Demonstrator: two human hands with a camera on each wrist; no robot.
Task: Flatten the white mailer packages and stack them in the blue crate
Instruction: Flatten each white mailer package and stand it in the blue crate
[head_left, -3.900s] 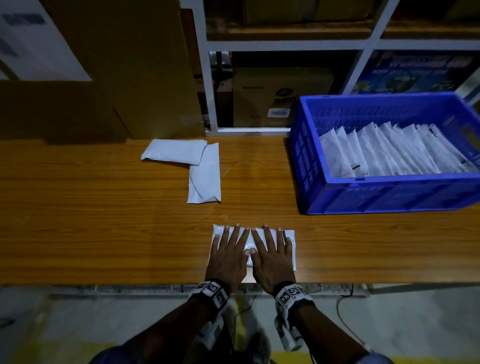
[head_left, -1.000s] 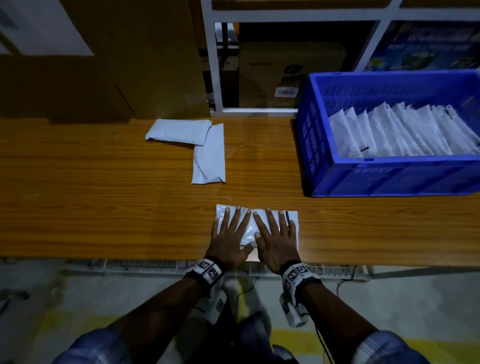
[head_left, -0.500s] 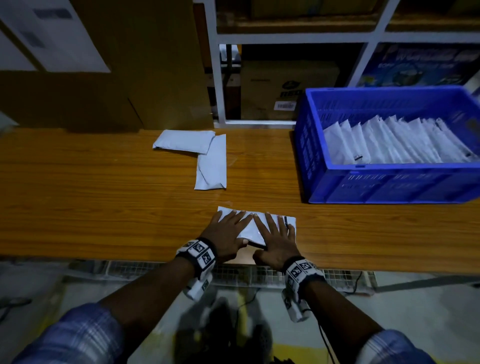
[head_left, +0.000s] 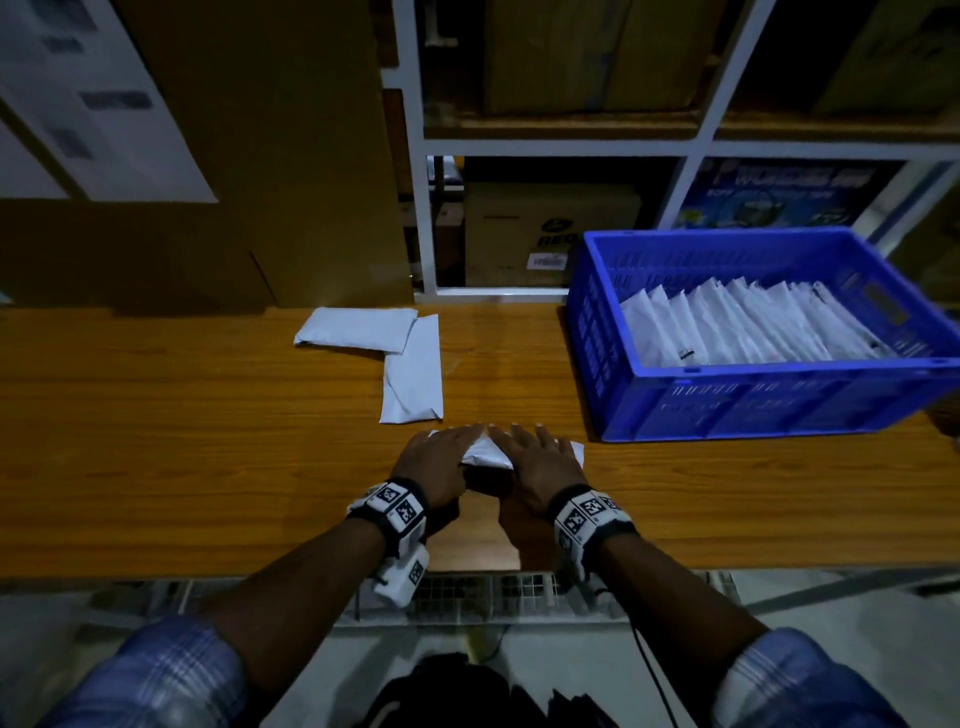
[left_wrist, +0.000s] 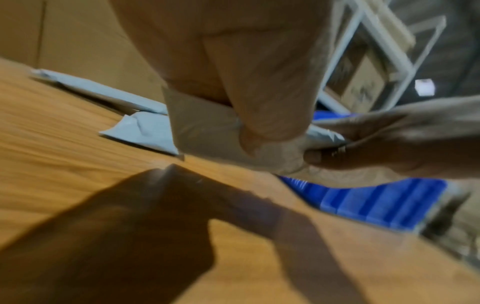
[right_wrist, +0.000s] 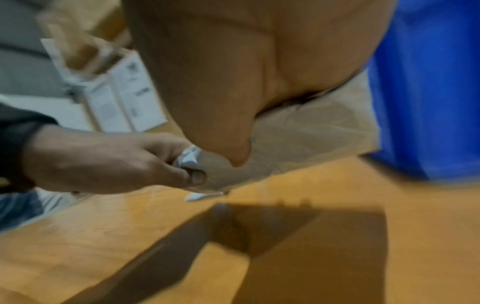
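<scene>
Near the front edge of the wooden table (head_left: 156, 467), short of the blue crate (head_left: 753, 410) and to its left, the person's left hand (head_left: 436, 462) and right hand (head_left: 545, 462) both grip the same white mailer (head_left: 485, 453). The wrist views show thumbs under and fingers over its near edge, and its shadow on the wood suggests that edge is lifted. Both hands bunch the middle of the mailer, so the likely failure is a fresh crease or trapped air puffing it up again, undoing the flattening. The slick film could also slip from a pinch on the way across. The crate's near wall stands between the hands and the row of mailers (head_left: 743, 327) leaning inside, so a low carry would likely catch the rim and fold the package. That row fills much of the crate, and a careless drop could probably tip its leaning pieces. Farther back and left of the crate, two more mailers (head_left: 395, 358) lie overlapping on the table, apart from the hands. Behind the crate stands a white shelving frame (head_left: 423, 218) holding a cardboard box (head_left: 545, 234).
</scene>
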